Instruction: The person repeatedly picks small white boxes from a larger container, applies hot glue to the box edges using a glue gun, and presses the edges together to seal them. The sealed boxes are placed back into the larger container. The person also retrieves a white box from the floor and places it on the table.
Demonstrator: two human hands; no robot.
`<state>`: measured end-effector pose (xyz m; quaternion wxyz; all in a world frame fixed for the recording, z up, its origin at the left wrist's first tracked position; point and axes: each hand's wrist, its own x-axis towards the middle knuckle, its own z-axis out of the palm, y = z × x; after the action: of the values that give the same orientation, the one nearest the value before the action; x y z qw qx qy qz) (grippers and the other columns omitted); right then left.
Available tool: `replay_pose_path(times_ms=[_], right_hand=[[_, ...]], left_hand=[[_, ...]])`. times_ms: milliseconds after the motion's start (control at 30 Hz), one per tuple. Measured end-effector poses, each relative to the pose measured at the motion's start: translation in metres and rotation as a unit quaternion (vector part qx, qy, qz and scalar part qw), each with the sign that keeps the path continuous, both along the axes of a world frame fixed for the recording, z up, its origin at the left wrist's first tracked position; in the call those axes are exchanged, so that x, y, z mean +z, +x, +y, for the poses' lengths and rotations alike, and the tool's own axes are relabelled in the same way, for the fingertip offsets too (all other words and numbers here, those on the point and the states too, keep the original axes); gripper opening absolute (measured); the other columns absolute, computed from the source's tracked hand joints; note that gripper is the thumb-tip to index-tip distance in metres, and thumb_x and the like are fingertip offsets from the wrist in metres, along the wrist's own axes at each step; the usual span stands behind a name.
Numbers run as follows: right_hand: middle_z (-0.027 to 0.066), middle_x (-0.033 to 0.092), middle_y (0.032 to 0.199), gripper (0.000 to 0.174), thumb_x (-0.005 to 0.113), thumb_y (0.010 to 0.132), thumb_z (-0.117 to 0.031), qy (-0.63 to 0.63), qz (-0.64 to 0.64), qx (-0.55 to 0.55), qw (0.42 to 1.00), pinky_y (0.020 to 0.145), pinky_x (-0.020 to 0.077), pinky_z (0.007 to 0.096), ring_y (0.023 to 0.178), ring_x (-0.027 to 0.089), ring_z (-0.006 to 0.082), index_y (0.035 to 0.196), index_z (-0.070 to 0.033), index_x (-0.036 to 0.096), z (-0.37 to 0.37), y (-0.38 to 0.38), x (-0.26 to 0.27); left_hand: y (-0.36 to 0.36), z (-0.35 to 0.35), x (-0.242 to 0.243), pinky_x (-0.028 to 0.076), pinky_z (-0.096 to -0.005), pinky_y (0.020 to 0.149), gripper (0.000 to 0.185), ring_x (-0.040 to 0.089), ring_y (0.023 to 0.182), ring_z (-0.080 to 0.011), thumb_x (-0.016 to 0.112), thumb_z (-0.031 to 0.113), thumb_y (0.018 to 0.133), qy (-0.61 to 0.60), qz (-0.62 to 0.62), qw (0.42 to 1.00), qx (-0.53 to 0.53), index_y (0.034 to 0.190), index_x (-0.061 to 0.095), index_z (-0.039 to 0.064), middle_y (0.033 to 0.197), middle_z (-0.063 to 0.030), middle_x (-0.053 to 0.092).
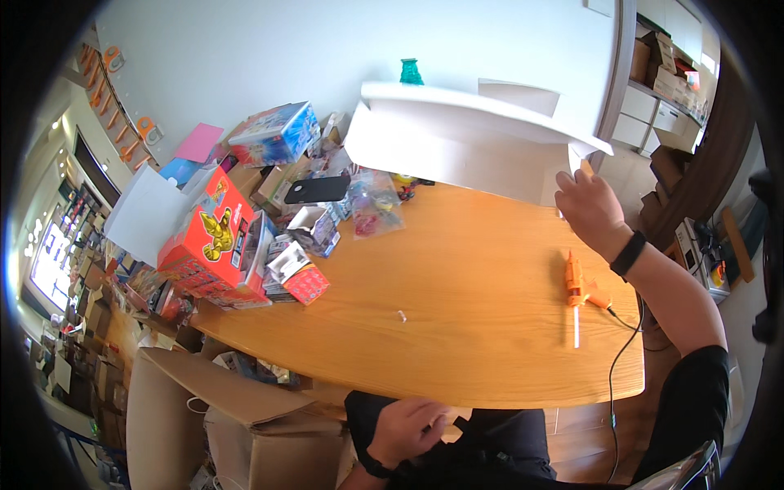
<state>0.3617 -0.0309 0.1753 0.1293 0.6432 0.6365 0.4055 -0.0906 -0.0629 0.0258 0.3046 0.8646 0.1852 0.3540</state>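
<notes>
My right hand (591, 208) is at the right corner of a large white cardboard box (453, 144), its fingers against the edge; the box stands at the far side of the wooden table (465, 275). Nearer me on the right lies an orange hot glue gun (574, 283) with a white glue stick protruding from its rear and a black cable. My left hand (409, 429) hovers over my lap by the near table edge, fingers curled; whether something small is in it cannot be told. A small whitish scrap (402, 316) rests mid-table.
Crowding the table's left are an open red printed box (211, 239), a blue printed box (275, 135), small cartons, plastic bags (373, 205) and a black phone case (317, 190). A large open cardboard box (245, 398) stands below left. The cable (614, 392) hangs off the right edge.
</notes>
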Motion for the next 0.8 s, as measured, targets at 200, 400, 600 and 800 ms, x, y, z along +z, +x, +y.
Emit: replay_pose_path(times_ms=[200, 400, 600, 800], right_hand=[[0.0044, 0.06, 0.103, 0.009, 0.071, 0.087, -0.011, -0.062, -0.012, -0.039, 0.997, 0.075, 0.0552, 0.0357, 0.096, 0.066, 0.0217, 0.079, -0.014, 0.072, 0.028, -0.005, -0.057], [0.0067, 0.061, 0.113, 0.027, 0.07, 0.087, -0.003, -0.062, 0.145, 0.007, 0.988, 0.078, 0.0582, 0.0423, 0.1, 0.067, 0.0267, 0.111, -0.013, 0.074, 0.001, 0.002, -0.061], [0.0078, 0.063, 0.127, 0.041, 0.065, 0.086, 0.003, 0.041, 0.393, 0.071, 0.916, 0.089, 0.0603, 0.0455, 0.106, 0.07, 0.0328, 0.123, -0.011, 0.074, -0.007, 0.025, -0.024], [0.0103, 0.067, 0.131, 0.036, 0.069, 0.088, -0.003, 0.093, 0.389, 0.118, 0.909, 0.091, 0.0603, 0.0444, 0.107, 0.071, 0.035, 0.123, -0.008, 0.075, -0.003, -0.005, 0.005]], left_hand=[[-0.035, 0.027, -0.018, 0.062, -0.0379, 0.069, 0.017, 0.076, 0.079, -0.0306, 0.079, 0.001, 0.084, -0.003, -0.008, 0.996, 0.09, 0.1, 0.079, 0.007, 0.093, -0.0109, 0.077], [-0.025, 0.036, -0.024, 0.061, -0.0359, 0.066, 0.017, 0.076, 0.076, -0.028, 0.079, 0.001, 0.084, -0.018, -0.006, 0.994, 0.106, 0.1, 0.08, 0.007, 0.09, -0.0106, 0.077], [-0.011, 0.049, -0.017, 0.057, -0.0318, 0.063, 0.015, 0.071, 0.068, -0.0225, 0.077, -0.002, 0.085, -0.011, -0.022, 0.992, 0.12, 0.098, 0.08, 0.005, 0.086, -0.0115, 0.074], [0.02, 0.054, -0.026, 0.054, -0.0382, 0.06, 0.011, 0.067, 0.067, -0.0282, 0.078, 0.002, 0.085, 0.073, 0.009, 0.985, 0.158, 0.094, 0.078, 0.007, 0.086, -0.0096, 0.073]])
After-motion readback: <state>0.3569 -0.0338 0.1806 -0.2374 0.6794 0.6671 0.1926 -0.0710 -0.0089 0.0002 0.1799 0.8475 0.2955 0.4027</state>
